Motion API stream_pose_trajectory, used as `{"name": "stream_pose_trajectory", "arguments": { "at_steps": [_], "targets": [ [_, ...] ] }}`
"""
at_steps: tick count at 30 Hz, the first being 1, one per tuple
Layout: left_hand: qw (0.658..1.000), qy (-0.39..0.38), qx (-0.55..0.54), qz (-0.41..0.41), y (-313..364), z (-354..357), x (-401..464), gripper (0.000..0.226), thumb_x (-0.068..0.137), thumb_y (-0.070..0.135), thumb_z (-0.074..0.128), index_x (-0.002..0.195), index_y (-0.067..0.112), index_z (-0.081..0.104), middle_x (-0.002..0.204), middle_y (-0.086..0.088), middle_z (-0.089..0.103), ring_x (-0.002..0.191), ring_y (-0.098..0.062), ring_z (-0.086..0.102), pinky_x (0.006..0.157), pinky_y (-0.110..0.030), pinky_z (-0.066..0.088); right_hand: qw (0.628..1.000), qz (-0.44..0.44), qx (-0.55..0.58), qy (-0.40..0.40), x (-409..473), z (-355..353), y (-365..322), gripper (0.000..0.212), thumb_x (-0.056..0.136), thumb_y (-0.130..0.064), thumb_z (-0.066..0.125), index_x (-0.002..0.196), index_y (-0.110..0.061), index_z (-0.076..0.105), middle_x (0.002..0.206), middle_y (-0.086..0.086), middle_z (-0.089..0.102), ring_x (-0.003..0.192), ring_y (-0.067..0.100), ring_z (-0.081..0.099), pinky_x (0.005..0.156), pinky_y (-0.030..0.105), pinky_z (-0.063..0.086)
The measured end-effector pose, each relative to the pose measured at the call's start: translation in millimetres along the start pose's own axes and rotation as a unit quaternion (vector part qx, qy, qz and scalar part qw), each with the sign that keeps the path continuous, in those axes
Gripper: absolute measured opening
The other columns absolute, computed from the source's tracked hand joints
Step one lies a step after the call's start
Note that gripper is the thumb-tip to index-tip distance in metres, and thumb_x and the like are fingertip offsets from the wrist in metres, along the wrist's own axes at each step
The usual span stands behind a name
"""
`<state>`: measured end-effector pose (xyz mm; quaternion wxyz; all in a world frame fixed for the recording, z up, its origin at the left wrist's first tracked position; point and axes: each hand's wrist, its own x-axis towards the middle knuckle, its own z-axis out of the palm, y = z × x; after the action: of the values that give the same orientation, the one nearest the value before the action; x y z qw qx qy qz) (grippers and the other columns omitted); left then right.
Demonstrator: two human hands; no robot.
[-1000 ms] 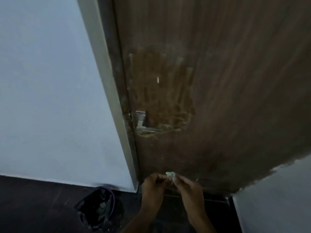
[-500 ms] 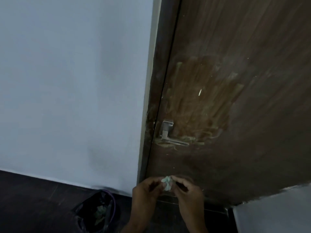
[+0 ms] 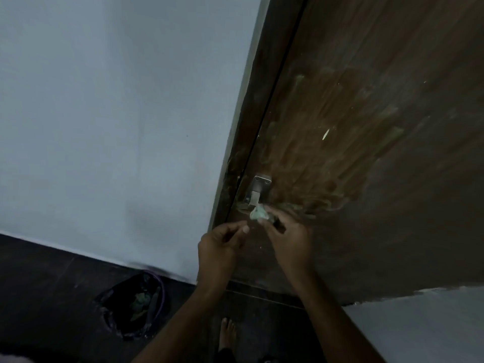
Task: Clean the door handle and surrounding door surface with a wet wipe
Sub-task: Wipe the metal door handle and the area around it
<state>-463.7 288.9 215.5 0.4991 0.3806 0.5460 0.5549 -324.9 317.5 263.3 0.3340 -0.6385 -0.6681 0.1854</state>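
Observation:
A dark brown wooden door (image 3: 379,179) fills the right side, smeared with greenish streaks above its metal handle (image 3: 258,191). My right hand (image 3: 286,237) pinches a crumpled greenish wet wipe (image 3: 258,214) just below the handle plate. The handle's lever is hidden behind the wipe and fingers. My left hand (image 3: 218,244) hovers a little left of the wipe with fingers curled, holding nothing that I can see.
A pale wall (image 3: 117,127) and door frame (image 3: 243,106) stand to the left. On the dark floor below sits a bin lined with a black bag (image 3: 133,306) holding used wipes. A bare foot (image 3: 227,334) shows near the bottom. A light panel (image 3: 419,326) lies lower right.
Both hands rose from below the door's lower part to the handle. My left hand let go of the wipe, which now stays in my right hand. The view swung left.

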Motion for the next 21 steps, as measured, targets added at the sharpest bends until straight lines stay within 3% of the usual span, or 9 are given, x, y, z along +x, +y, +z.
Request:
{"name": "stream_pose_trajectory", "arguments": {
  "at_steps": [2,6,9,14,19,21],
  "targets": [
    [1.0,0.005,0.002,0.02,5,5,11,0.015,0.087,0.04,0.072,0.101,0.04,0.077,0.092,0.017,0.078,0.086,-0.001,0.073,0.073,-0.019,0.059,0.998,-0.03,-0.031,0.049,24,1,-3,0.027,0.088,-0.022,0.074,0.115,-0.019,0.073,0.107,-0.007,0.072,0.097,0.002,0.062,0.079,-0.001,0.041],
    [0.996,0.05,0.035,0.057,6,14,32,0.016,0.088,0.04,0.07,0.103,0.04,0.077,0.094,0.025,0.075,0.089,0.005,0.071,0.077,-0.013,0.056,0.983,-0.117,-0.138,0.034,53,21,-2,0.024,0.086,-0.013,0.074,0.109,-0.01,0.076,0.103,0.007,0.07,0.099,0.025,0.063,0.083,0.027,0.051],
    [0.99,0.09,0.07,0.085,5,19,44,0.018,0.089,0.032,0.071,0.103,0.042,0.075,0.092,0.035,0.071,0.092,0.011,0.067,0.081,-0.006,0.051,0.974,-0.131,-0.183,0.034,51,34,0,0.019,0.087,-0.011,0.074,0.105,-0.007,0.077,0.101,0.01,0.067,0.094,0.028,0.062,0.073,0.038,0.057],
    [0.982,0.107,0.105,0.117,-2,27,53,0.018,0.088,0.025,0.071,0.105,0.026,0.079,0.095,0.026,0.073,0.093,0.01,0.067,0.082,-0.006,0.049,0.966,-0.172,-0.19,0.034,36,30,14,0.026,0.083,-0.003,0.075,0.109,-0.008,0.076,0.1,0.006,0.069,0.092,0.027,0.063,0.077,0.03,0.052],
    [0.979,0.143,0.107,0.098,0,35,55,0.016,0.089,0.023,0.073,0.103,0.025,0.079,0.092,0.026,0.071,0.092,0.011,0.066,0.081,-0.007,0.05,0.976,-0.126,-0.17,0.045,51,31,4,0.018,0.09,-0.007,0.07,0.106,-0.004,0.076,0.096,0.012,0.068,0.092,0.029,0.064,0.076,0.038,0.057],
    [0.977,0.149,0.111,0.101,1,37,54,0.016,0.09,0.022,0.072,0.104,0.024,0.079,0.094,0.022,0.073,0.092,0.008,0.067,0.08,-0.009,0.051,0.974,-0.145,-0.172,0.035,50,36,0,0.019,0.089,-0.008,0.071,0.107,-0.004,0.076,0.099,0.012,0.068,0.093,0.028,0.065,0.078,0.036,0.058]
  ]
}}
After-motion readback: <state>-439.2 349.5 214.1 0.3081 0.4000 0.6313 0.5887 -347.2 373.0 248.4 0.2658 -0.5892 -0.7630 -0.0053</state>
